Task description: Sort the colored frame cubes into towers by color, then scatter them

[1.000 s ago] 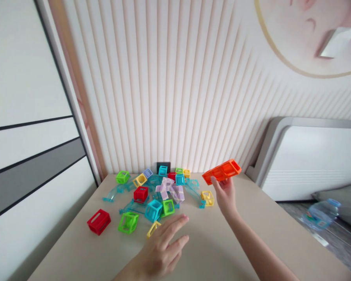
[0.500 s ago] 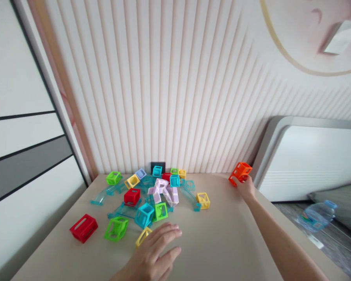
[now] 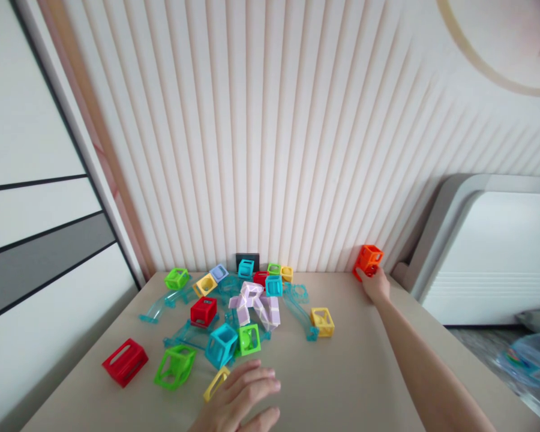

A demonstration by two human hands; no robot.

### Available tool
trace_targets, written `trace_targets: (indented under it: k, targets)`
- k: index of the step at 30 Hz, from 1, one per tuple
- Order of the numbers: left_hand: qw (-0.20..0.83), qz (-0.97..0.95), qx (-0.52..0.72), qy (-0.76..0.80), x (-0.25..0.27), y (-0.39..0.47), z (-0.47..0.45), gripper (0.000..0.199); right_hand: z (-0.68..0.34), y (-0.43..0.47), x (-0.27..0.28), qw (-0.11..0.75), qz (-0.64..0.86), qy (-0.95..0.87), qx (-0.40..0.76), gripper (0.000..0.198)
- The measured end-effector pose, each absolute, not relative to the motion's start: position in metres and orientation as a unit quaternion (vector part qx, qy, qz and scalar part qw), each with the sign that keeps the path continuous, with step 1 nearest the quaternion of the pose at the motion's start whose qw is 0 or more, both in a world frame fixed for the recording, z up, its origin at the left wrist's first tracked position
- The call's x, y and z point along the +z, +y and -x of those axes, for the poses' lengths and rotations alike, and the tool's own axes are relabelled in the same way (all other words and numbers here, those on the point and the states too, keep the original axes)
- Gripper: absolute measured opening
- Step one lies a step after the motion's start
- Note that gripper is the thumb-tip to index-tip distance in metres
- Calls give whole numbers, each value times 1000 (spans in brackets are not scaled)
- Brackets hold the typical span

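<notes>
At the table's back right corner, my right hand (image 3: 375, 286) has its fingers closed round the lower part of a stack of orange cube blocks (image 3: 369, 258), which stands close to the wall. My left hand (image 3: 245, 396) hovers over the front middle of the table, fingers spread, holding nothing. Partly behind it lies a yellow block (image 3: 215, 384). A blue cube (image 3: 221, 345) and a green cube (image 3: 249, 339) sit just beyond its fingertips. Farther left are a green block (image 3: 175, 367) and a red block (image 3: 125, 362).
Several clear blue track pieces (image 3: 299, 312) lie among the blocks, with lilac pieces (image 3: 254, 303) in the middle. A yellow cube (image 3: 322, 322) is right of them. The ribbed wall (image 3: 270, 132) borders the table (image 3: 337, 372). A plastic bottle (image 3: 533, 359) is off the right edge.
The view has turned slightly left-to-right and shifted. The orange stack now stands more upright, closer to the wall, still in my right hand. My left hand stays spread and empty.
</notes>
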State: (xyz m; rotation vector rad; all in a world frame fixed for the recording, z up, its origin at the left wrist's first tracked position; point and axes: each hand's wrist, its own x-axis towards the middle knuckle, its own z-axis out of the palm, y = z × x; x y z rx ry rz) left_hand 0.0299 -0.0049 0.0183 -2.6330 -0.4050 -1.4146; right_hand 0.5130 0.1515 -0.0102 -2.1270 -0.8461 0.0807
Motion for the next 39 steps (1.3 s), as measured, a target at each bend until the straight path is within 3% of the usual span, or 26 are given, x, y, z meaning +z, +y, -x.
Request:
trace_targets:
  k: [3,12,18,22,28,33,39]
  targets:
    - [48,902,-407,-138,28,-7,-25,15,-514,158,-13,410,850,-329,35,51]
    - [58,875,-463,-126,32,-6,-32,20,-509,147,-15,431,839,-327,49,65]
    - [72,886,-450,-91,16,-7,-30,28,-475,109,-12,482,798,-359,44,60]
    - [24,903,-421,-85,27,-16,-28,33,-438,82,-12,497,751,-426,91,50]
    - [7,922,-380,-69,43,-26,-29,32,-375,48,-16,523,652,-523,169,60]
    - [1,919,-386,-78,37,-25,-29,33,-349,30,-13,485,575,-613,243,64]
    - [2,917,-391,-77,36,-22,-28,31,-353,29,-11,415,575,-662,243,61]
